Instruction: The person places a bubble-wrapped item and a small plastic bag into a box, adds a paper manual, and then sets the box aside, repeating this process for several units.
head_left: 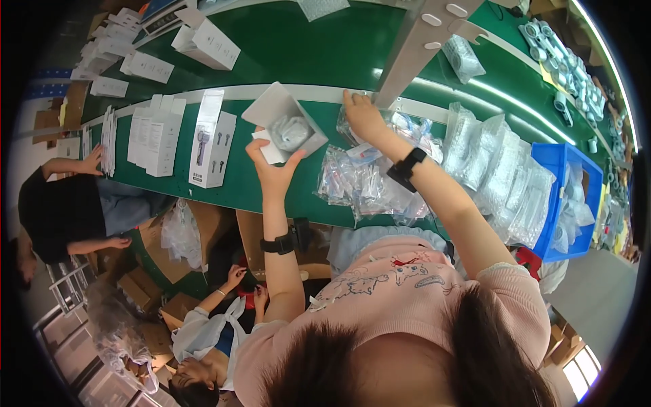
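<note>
My left hand (274, 163) is closed around an open white carton (313, 139), thumb on its near side. Its flaps stand up, and a bubble-wrapped item (290, 133) lies inside. To the right, my right hand (366, 121) reaches over a pile of clear plastic packets (369, 178) with small parts in them. Its fingers curl down onto a clear packet (344, 126) at the pile's far left edge; the fingertips are partly hidden.
Upright white cartons (211, 146) stand to the left. Bubble-wrapped items (498, 163) and a blue bin (576, 203) are on the right. A metal post (420, 47) rises beyond my right hand. Co-workers are at the left (57, 203) and lower left (203, 342).
</note>
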